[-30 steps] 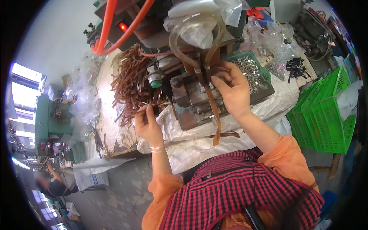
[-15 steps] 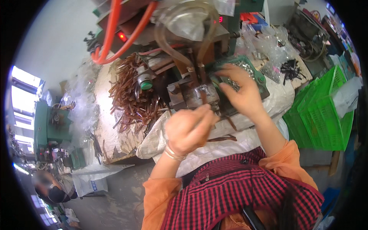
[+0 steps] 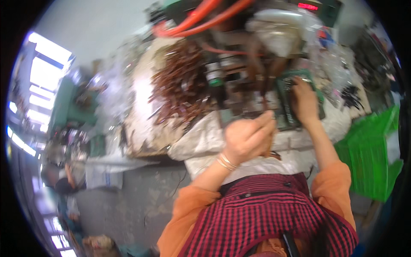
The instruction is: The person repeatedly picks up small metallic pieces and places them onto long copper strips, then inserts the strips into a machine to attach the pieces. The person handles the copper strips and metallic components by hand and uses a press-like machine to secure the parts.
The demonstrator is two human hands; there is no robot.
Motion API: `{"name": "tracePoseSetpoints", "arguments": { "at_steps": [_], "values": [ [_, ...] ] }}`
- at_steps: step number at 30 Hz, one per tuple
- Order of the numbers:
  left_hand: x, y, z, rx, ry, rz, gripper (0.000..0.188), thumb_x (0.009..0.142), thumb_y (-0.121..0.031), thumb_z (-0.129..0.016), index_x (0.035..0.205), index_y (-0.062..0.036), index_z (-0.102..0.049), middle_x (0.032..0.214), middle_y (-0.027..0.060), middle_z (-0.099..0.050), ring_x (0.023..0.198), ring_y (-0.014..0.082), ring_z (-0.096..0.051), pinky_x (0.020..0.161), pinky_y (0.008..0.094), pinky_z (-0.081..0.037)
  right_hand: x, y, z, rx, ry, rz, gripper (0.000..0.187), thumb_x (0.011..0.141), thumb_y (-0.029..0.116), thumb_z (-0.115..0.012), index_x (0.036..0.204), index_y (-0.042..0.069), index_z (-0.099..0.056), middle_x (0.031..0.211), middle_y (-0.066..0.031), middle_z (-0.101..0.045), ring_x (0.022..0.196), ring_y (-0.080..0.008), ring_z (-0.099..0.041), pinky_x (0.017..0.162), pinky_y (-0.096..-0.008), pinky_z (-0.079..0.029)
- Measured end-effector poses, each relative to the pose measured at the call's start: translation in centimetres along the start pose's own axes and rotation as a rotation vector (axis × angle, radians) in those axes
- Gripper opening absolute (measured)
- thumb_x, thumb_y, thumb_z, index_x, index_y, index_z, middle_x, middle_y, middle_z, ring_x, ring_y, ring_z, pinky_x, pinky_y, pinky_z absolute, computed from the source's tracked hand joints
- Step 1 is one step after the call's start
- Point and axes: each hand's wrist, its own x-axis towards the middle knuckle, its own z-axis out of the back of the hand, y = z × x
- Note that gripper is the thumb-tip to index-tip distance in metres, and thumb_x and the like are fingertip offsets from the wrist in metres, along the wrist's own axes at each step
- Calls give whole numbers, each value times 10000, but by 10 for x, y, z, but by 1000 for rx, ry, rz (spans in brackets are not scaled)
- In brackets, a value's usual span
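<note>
My left hand is closed in a pinch in front of the machine's metal fixture, its fingertips on a thin brown strip that stands up toward the fixture. To the right, my right hand reaches over a green tray, its fingers stretched down at the far part of it. Small shiny pieces lie in that tray; blur hides whether any is between the fingers. Two light bangles circle my left wrist.
Left of the fixture lies a large heap of brown strips. Orange hoses hang above. White sacking covers the table's front edge. A green crate stands at right, clear plastic bags behind. Another person sits far left.
The whole view has shifted, so the bench appears farther right. My right hand has moved from beside the fixture to over the green tray. The left hand keeps its pinch near the fixture.
</note>
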Motion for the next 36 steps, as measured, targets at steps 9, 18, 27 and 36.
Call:
{"name": "tracePoseSetpoints", "arguments": {
  "at_steps": [9,18,27,36],
  "values": [
    [-44,37,143,592,-131,537,191,791,-3,-776,967,-75,-752,940,86,-739,880,267,-697,809,362,-523,-13,13,36,382,-90,-527,168,936,92,-701,1087,22,-730,997,-108,-757,918,-205,-718,858,-318,-536],
    [-116,150,129,618,389,602,236,751,-33,-766,972,-109,-793,970,89,-632,965,312,-629,814,420,-533,4,25,25,543,-51,-687,190,943,94,-688,1110,26,-749,1074,-131,-759,986,-227,-720,909,-323,-526],
    [-103,134,143,-51,-150,894,136,991,-40,-654,1107,7,-707,1163,94,-723,1043,178,-692,904,294,-543,-79,-2,77,310,-275,-691,150,953,34,-671,1075,-2,-752,1069,-89,-748,1002,-192,-689,927,-311,-517],
    [-45,100,100,-4,-134,717,173,966,23,-653,1136,9,-686,1179,84,-715,1068,139,-657,917,258,-514,46,97,61,969,-182,-468,257,906,2,-722,1160,-14,-686,1075,-78,-737,985,-134,-680,897,-273,-524]
  ]
}}
